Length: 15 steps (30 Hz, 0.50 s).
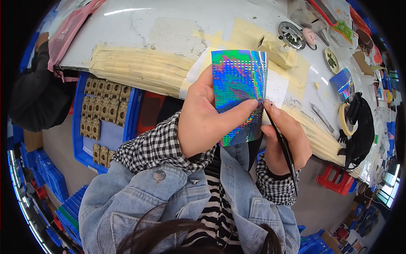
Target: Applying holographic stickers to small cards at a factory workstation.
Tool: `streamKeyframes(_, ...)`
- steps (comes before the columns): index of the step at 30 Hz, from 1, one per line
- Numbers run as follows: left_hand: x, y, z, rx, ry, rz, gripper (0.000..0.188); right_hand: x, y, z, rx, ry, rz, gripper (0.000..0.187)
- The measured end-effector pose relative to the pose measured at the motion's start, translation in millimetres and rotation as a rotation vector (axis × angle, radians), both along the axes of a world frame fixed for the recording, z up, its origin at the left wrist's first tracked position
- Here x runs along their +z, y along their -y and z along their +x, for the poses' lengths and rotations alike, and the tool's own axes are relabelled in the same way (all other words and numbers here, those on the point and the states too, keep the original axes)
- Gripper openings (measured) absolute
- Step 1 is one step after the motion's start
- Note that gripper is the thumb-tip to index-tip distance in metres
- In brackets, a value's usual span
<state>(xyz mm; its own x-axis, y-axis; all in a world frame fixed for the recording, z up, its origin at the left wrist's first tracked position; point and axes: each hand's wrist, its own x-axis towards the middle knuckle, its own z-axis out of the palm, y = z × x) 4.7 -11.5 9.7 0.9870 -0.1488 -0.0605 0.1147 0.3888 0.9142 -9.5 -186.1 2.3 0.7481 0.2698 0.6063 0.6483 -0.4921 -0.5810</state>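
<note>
My left hand (198, 116) grips a shiny holographic sheet (238, 89) with rows of small rectangular marks, its thumb lying across the front near the right edge. The sheet is held up over the table's front edge and shimmers blue, green and purple. Black tweezers (281, 142) are pinched in my right hand (289, 135), their tip at the sheet's right edge beside my left thumb. Whether the tip has caught anything is too small to tell.
A taped block (277, 51) stands behind the sheet. To the right are a craft knife (322, 117), a tape roll (347, 119), a black cloth item (358, 127) and a dish of small dark parts (292, 35). A blue tray (78, 127) holds beige parts. Another person's dark sleeve (36, 91) shows at left.
</note>
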Motion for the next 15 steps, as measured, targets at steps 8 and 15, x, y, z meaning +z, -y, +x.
streamKeyframes(8, -0.8, 1.2, 1.4, -0.019, -0.082, -0.132, 0.041, 0.0, -2.3, 0.5, -0.001, 0.117, -0.058, 0.039)
streamKeyframes(15, 6.4, 1.1, 0.9, -0.046, -0.177, -0.242, 0.036, -7.3, -2.3, -0.3, -0.001, 0.238, -0.116, 0.035)
